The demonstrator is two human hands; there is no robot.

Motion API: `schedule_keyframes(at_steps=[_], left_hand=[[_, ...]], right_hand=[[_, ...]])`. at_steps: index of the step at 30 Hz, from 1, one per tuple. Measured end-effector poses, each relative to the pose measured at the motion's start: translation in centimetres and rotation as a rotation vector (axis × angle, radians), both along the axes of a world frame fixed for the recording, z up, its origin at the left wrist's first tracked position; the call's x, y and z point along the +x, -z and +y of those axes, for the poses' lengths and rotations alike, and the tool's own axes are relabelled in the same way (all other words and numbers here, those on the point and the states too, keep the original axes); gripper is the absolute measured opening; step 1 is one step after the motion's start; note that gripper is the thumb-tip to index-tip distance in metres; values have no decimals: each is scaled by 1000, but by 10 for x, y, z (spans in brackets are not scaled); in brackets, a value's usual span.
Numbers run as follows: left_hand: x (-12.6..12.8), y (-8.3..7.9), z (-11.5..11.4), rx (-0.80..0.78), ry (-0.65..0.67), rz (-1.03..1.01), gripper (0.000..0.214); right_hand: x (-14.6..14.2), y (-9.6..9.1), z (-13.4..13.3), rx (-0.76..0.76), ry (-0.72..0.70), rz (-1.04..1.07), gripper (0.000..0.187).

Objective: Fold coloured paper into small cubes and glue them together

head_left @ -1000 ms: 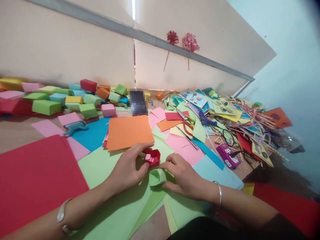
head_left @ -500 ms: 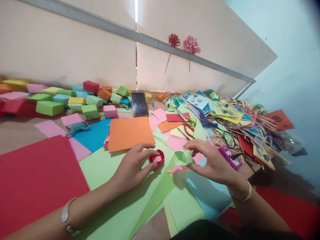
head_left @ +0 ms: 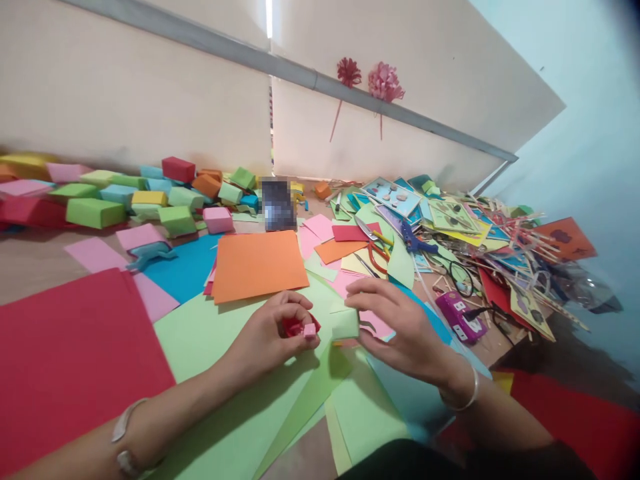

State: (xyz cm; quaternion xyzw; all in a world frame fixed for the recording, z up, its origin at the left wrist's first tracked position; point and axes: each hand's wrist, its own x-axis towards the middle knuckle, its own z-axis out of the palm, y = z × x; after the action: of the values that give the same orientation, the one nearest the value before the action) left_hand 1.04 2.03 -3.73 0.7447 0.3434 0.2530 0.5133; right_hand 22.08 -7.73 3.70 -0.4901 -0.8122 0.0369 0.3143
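In my left hand [head_left: 280, 330] is a small red paper box [head_left: 291, 327], gripped between thumb and curled fingers. A tiny pink paper box [head_left: 310, 331] shows at its opening, beside my fingertips. My right hand [head_left: 395, 330] has its fingers and thumb around a light green paper box [head_left: 345, 325], whose closed side faces me; the far fingertips are partly hidden. Both hands are over a large light green paper sheet [head_left: 225, 360], with the two boxes a short gap apart.
Orange sheets [head_left: 260, 267] lie ahead, red sheets [head_left: 85, 353] to the left. Folded paper boxes [head_left: 95, 212] line the back left. Scissors [head_left: 377, 257], a blue glue gun [head_left: 417, 241], a purple power strip [head_left: 460, 317] and piled cards [head_left: 393, 197] are at right.
The red box tilted in my left hand and its pink box came to the opening. My right hand moved slightly left, turning the green box so its inside no longer shows.
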Motion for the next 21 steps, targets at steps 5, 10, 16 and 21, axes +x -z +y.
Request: schedule_keyframes(at_steps=[5, 10, 16, 21], left_hand=[[0, -9, -4, 43, -104, -34, 21], [-2, -13, -2, 199, -143, -208, 24], [-3, -15, 1, 186, -66, -290, 19], [-3, -9, 4, 107, -89, -159, 11]], right_hand=[[-15, 21, 9, 189, -22, -156, 36], [-17, 25, 10, 197, -10, -121, 52], [-20, 33, 7, 170, 17, -19, 57], [-18, 36, 6, 149, 46, 111, 41]])
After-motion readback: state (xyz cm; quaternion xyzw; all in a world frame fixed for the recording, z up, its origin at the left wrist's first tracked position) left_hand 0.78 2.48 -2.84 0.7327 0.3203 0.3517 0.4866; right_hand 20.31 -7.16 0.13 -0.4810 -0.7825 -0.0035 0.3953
